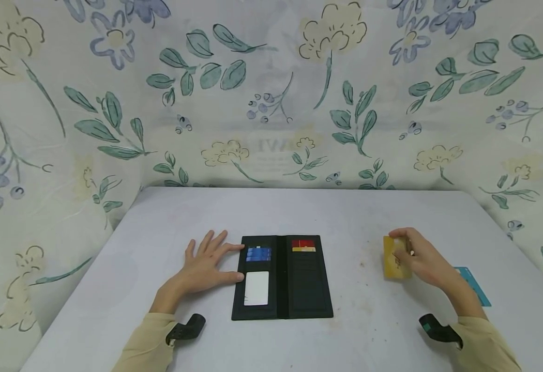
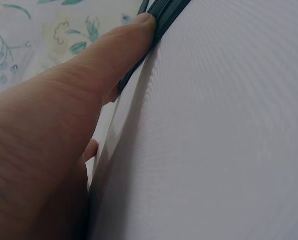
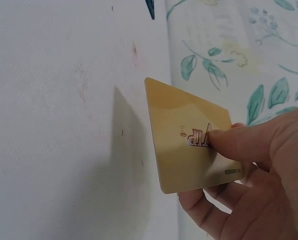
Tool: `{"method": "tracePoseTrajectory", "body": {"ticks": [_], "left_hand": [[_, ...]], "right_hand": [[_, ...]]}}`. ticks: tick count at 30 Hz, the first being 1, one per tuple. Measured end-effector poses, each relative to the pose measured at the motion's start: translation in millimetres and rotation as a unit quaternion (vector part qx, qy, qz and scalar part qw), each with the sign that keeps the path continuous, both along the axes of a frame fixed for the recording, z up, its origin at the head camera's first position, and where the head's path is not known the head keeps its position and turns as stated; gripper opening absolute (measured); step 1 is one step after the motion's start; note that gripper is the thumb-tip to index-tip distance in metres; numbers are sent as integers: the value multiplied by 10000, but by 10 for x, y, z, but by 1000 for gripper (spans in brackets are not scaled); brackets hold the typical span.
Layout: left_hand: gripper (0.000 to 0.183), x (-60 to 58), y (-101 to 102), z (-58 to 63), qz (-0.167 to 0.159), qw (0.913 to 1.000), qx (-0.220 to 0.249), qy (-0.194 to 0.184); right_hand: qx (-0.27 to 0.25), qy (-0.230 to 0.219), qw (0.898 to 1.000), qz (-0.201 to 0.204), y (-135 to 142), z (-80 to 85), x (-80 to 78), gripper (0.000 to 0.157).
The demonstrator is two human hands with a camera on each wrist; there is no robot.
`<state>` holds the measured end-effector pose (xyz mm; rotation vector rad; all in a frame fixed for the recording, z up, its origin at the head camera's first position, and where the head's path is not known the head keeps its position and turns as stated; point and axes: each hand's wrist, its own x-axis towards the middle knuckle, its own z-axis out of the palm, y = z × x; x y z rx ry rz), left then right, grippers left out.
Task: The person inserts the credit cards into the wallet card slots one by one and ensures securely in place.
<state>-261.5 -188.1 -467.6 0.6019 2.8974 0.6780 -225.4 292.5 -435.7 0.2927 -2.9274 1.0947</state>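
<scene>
A black wallet (image 1: 303,289) lies unfolded on the white table. Its left side holds a blue card (image 1: 258,254) in an upper slot and a white panel (image 1: 256,288) below; a red card (image 1: 303,243) and a yellow-edged one show in the top slots on the right. My left hand (image 1: 204,266) spreads its fingers at the wallet's left edge, thumb (image 2: 131,37) and a finger touching it. Between thumb and fingers my right hand (image 1: 422,258) pinches a gold VIP card (image 3: 181,145), tilted and held above the table to the right of the wallet.
A teal card (image 1: 476,289) lies on the table (image 1: 364,217) by the right forearm, which partly hides it. Flower-patterned cloth (image 1: 271,129) hangs behind the table and along its sides. Black bands with cameras (image 1: 187,329) sit on both wrists.
</scene>
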Motion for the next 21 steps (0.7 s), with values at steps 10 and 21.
{"method": "tracePoseTrajectory", "body": {"ticks": [10, 21], "left_hand": [[72, 2, -4, -1, -11, 10000, 39, -3], [73, -17, -7, -33, -6, 10000, 29, 31]], "right_hand": [[-34, -4, 10000, -21, -47, 11, -66, 39], [-72, -49, 10000, -38, -165, 30, -140, 40]]}}
